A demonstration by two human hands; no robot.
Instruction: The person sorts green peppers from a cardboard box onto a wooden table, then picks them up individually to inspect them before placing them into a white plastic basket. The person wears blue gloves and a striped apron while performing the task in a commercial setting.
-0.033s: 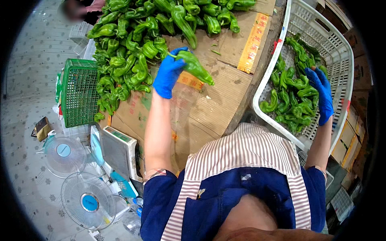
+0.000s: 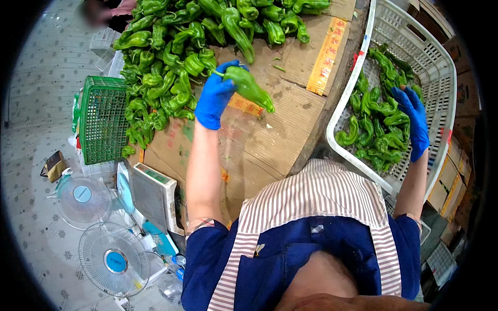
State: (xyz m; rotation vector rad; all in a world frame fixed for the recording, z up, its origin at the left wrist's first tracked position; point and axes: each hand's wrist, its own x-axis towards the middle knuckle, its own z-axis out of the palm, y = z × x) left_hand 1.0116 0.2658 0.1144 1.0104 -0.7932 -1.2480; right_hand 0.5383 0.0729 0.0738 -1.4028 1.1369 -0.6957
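Left hand (image 2: 215,101) is clamped on the stem end of a fat green pepper (image 2: 250,90), over the cardboard (image 2: 280,135) near the big pepper pile (image 2: 176,67). Right hand (image 2: 416,123) is in the white crate (image 2: 363,170) by some loose peppers (image 2: 389,141), can't tell if it's gripping any tbh.

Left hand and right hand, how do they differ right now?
The left hand is over the cardboard; the right hand is at the white crate. The left hand's fingers curl around a pepper; the right hand's look straighter, and whether they hold anything is unclear. Both wear blue gloves.
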